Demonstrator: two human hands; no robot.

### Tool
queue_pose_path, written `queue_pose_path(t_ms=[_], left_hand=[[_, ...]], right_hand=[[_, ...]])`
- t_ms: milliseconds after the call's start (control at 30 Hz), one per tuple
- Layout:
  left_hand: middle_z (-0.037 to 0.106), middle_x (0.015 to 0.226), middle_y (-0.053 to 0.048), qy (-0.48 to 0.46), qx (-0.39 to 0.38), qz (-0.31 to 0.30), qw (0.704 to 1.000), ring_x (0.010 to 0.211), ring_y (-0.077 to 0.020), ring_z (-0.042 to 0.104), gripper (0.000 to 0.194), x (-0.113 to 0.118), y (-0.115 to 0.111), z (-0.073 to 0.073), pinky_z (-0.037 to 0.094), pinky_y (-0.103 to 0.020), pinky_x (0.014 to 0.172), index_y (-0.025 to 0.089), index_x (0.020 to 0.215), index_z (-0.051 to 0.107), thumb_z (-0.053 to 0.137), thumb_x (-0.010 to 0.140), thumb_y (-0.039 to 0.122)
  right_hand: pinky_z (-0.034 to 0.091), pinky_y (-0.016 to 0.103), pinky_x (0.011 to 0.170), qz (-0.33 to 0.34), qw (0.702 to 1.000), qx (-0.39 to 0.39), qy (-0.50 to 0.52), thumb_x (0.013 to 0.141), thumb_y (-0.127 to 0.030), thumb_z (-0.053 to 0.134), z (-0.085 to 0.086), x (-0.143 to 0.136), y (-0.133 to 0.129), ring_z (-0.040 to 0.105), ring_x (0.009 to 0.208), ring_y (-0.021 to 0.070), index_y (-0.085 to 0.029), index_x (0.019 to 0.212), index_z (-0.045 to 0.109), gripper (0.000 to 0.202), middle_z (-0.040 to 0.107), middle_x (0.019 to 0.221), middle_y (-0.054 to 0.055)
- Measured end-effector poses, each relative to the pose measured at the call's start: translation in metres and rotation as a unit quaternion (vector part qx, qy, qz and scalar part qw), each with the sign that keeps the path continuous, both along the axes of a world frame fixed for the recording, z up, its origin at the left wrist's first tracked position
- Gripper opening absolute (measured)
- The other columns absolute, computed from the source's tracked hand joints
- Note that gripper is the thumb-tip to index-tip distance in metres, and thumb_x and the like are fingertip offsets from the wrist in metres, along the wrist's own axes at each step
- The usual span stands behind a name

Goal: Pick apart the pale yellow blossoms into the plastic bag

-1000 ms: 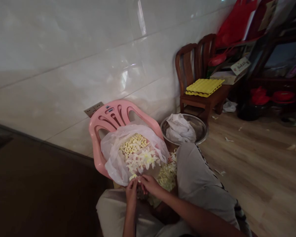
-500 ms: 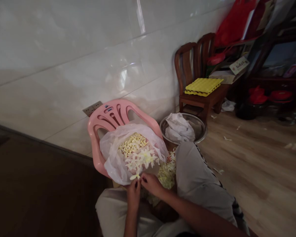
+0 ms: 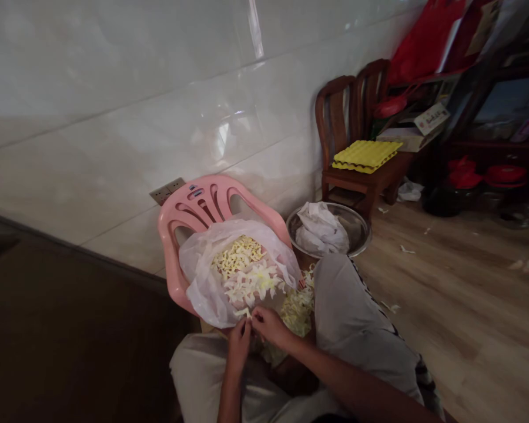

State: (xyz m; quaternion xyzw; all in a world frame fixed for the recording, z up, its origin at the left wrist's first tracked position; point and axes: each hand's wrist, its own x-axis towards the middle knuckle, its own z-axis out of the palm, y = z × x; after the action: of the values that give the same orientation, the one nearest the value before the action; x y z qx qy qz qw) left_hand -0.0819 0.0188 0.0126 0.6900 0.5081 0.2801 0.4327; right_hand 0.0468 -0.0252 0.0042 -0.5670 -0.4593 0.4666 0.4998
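Note:
A pink plastic chair (image 3: 175,264) holds an open white plastic bag (image 3: 203,296). Inside the bag lie small yellowish pieces (image 3: 238,255) at the back and pale open flowers (image 3: 258,282) nearer me. At the bag's front edge, my left hand (image 3: 240,333) pinches a pale flower (image 3: 243,312). My right hand (image 3: 267,324) is closed beside it, fingertips close to the same flower; whatever it grips is too small to make out. More yellowish-white flowers (image 3: 297,308) are heaped between the bag and my right knee.
Behind my right knee, a metal basin (image 3: 361,238) holds a crumpled white bag (image 3: 321,229). A wooden chair (image 3: 335,117) carries yellow egg trays (image 3: 365,155). Pale scraps lie on the wooden floor (image 3: 458,294). A tiled wall (image 3: 127,147) with a socket (image 3: 167,191) stands behind the pink chair.
The flower at my fingertips has turned and shows a narrower shape. Both hands stay close together in nearly the same place. The view has shifted slightly.

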Motion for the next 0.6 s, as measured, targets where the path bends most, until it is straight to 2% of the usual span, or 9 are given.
queue_pose_path(t_ms=[67, 133, 267, 333, 467, 600], left_hand=[[0.072, 0.062, -0.004, -0.021, -0.039, 0.011, 0.999, 0.061, -0.0232, 0.067, 0.047, 0.0, 0.001, 0.0, 0.052, -0.031, 0.06, 0.015, 0.079, 0.076, 0.061, 0.071, 0.059], [0.069, 0.057, -0.002, -0.038, -0.058, 0.035, 0.997, 0.054, -0.0202, 0.063, 0.048, 0.001, 0.001, 0.001, 0.05, -0.029, 0.055, 0.015, 0.079, 0.076, 0.063, 0.068, 0.06], [0.07, 0.061, -0.002, -0.082, -0.093, 0.07, 0.99, 0.047, -0.0154, 0.058, 0.052, 0.003, -0.004, 0.004, 0.045, -0.026, 0.048, 0.015, 0.081, 0.076, 0.067, 0.064, 0.064], [0.073, 0.066, -0.004, -0.1, -0.113, 0.053, 0.987, 0.046, -0.0146, 0.058, 0.056, 0.006, -0.007, 0.006, 0.044, -0.025, 0.048, 0.015, 0.084, 0.076, 0.068, 0.064, 0.067], [0.074, 0.063, -0.006, -0.121, -0.135, -0.008, 0.983, 0.043, -0.0136, 0.057, 0.06, 0.013, -0.013, 0.004, 0.044, -0.026, 0.049, 0.013, 0.082, 0.074, 0.067, 0.066, 0.07], [0.073, 0.059, -0.006, -0.151, -0.176, -0.003, 0.973, 0.04, -0.0132, 0.056, 0.062, 0.016, -0.011, 0.001, 0.043, -0.025, 0.048, 0.013, 0.08, 0.073, 0.072, 0.059, 0.072]], right_hand=[[0.028, 0.018, 0.04, 0.007, 1.0, -0.003, 0.008, 0.086, -0.024, 0.049, -0.002, 0.0, 0.001, 0.044, 0.038, 0.0084, -0.021, 0.075, 0.053, 0.012, 0.05, 0.05, -0.008], [0.028, 0.018, 0.043, -0.011, 0.999, 0.016, -0.029, 0.083, -0.021, 0.05, -0.001, 0.004, 0.003, 0.045, 0.041, 0.0088, -0.021, 0.073, 0.053, 0.01, 0.05, 0.052, -0.008], [0.029, 0.021, 0.051, -0.114, 0.986, 0.04, -0.111, 0.074, -0.015, 0.053, 0.004, 0.022, 0.011, 0.046, 0.052, 0.0106, -0.02, 0.066, 0.051, 0.01, 0.049, 0.055, -0.006], [0.029, 0.022, 0.053, -0.161, 0.979, 0.034, -0.122, 0.073, -0.016, 0.052, 0.006, 0.033, 0.014, 0.045, 0.054, 0.0113, -0.02, 0.065, 0.049, 0.01, 0.047, 0.056, -0.006], [0.028, 0.023, 0.054, -0.213, 0.967, 0.033, -0.139, 0.074, -0.02, 0.049, 0.009, 0.046, 0.017, 0.043, 0.054, 0.0121, -0.02, 0.065, 0.049, 0.009, 0.045, 0.056, -0.006], [0.026, 0.023, 0.054, -0.258, 0.952, 0.046, -0.161, 0.074, -0.022, 0.048, 0.014, 0.052, 0.016, 0.041, 0.054, 0.0122, -0.02, 0.064, 0.048, 0.01, 0.045, 0.056, -0.005]])
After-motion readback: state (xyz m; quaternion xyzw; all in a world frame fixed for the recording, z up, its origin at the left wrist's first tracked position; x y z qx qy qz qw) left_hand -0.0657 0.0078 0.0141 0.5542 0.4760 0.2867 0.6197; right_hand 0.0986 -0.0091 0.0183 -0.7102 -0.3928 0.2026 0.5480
